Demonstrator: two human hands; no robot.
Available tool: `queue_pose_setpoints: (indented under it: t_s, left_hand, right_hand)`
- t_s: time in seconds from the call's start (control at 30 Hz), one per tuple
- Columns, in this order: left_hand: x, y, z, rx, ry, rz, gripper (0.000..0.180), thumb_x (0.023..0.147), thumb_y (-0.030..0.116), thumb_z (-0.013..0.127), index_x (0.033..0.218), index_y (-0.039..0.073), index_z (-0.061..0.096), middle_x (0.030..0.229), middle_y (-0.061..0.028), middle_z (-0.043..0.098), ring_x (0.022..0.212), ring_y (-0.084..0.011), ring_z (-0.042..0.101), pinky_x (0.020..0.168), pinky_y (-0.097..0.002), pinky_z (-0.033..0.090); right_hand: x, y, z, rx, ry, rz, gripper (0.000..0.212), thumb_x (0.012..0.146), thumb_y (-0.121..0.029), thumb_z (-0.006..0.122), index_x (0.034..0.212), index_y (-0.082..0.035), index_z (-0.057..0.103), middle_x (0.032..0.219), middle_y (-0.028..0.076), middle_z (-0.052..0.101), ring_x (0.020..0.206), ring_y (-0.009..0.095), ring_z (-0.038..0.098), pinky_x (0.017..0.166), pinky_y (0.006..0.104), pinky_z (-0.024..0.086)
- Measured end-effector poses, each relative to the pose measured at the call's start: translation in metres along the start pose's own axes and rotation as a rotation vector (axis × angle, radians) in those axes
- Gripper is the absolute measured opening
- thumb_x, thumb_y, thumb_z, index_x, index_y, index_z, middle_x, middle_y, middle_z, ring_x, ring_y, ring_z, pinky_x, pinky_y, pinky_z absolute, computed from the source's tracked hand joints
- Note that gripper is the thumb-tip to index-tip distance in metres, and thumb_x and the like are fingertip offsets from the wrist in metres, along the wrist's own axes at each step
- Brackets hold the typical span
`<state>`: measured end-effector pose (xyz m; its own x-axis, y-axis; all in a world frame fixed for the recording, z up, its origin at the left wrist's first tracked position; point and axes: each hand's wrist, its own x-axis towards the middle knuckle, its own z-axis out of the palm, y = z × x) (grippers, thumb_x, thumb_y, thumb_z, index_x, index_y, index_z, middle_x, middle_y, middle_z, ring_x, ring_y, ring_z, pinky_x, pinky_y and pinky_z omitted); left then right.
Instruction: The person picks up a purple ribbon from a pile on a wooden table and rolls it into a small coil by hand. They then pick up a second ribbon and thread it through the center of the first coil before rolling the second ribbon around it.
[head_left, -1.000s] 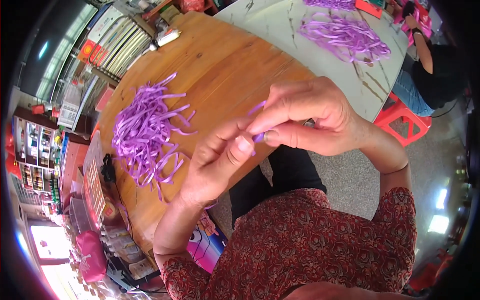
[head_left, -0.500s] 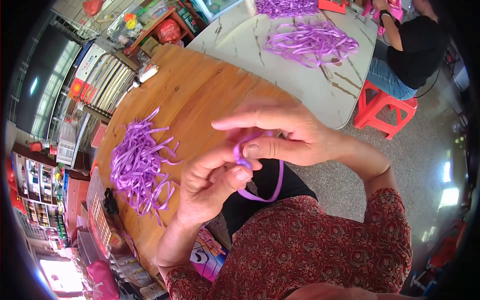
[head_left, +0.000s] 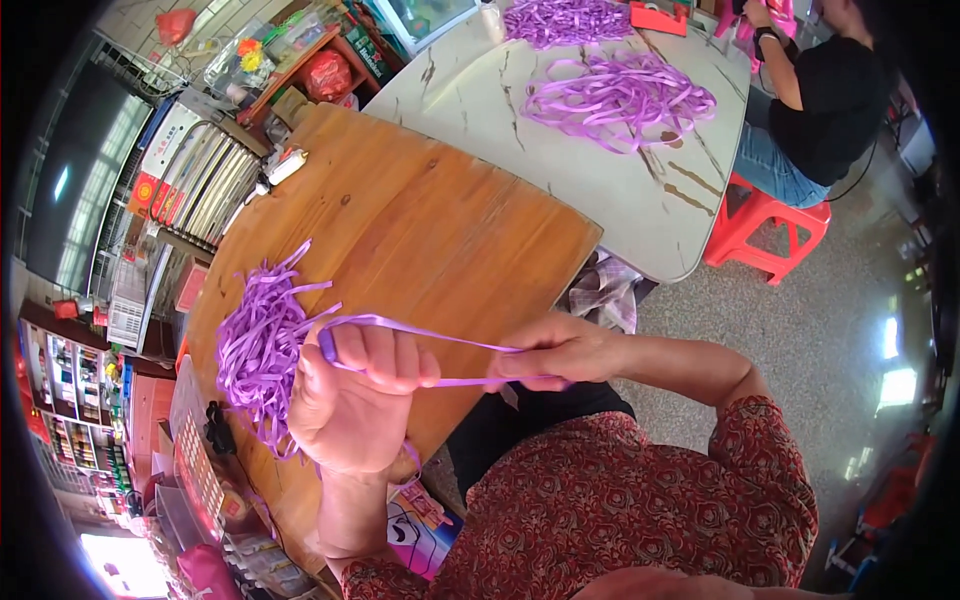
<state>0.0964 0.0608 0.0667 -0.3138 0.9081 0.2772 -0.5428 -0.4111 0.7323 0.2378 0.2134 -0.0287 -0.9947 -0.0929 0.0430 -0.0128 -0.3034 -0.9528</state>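
A purple ribbon [head_left: 455,341] stretches as a narrow loop between my two hands, above the wooden table's near edge. My left hand [head_left: 355,405] is raised palm up with its fingers curled, and the ribbon passes around them. Purple material [head_left: 327,346] sits at its index finger; I cannot tell whether it is ribbon or a finger cover. My right hand [head_left: 560,350] is closed around the loop's other end, its fingertips partly blurred. Behind my left hand, a tangled heap of purple ribbons [head_left: 262,345] lies on the wooden table [head_left: 440,220].
Beyond the wooden table, a white marbled table [head_left: 470,90] bears a pile of looped purple ribbons [head_left: 620,95] and a denser purple heap [head_left: 565,20]. At the far right a person [head_left: 830,100] sits on a red stool [head_left: 765,235]. A white device [head_left: 285,168] lies at the table's left edge.
My hands were close together over the ribbon and have drawn apart. The left moved left and turned palm up; the right moved down. The ribbon between them is now pulled out long.
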Motion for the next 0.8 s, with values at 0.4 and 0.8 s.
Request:
queue_pose_setpoints:
  t_s: [0.4,0.8]
  left_hand:
    - [-0.001,0.012,-0.037,-0.039,0.114,0.189,0.028,0.093,0.035,0.048,0.081,0.01,0.044,0.069,-0.0009,0.034,0.064,-0.0153,0.031,0.065,-0.0323,0.028]
    - [0.015,-0.018,-0.08,0.586,0.37,0.073,0.023,0.089,0.009,0.058,0.112,0.003,0.055,0.1,-0.0066,0.06,0.093,-0.0158,0.058,0.081,-0.0281,0.047]
  right_hand:
    - [-0.062,-0.011,-0.059,-0.357,0.442,0.083,0.021,0.094,-0.018,0.052,0.092,-0.002,0.066,0.06,-0.003,0.052,0.051,0.003,0.045,0.046,0.0193,0.035]
    - [-0.066,-0.07,-0.195,-0.219,0.868,-0.39,0.025,0.091,-0.008,0.053,0.112,0.004,0.056,0.073,0.0,0.054,0.061,0.004,0.047,0.054,0.0172,0.035]
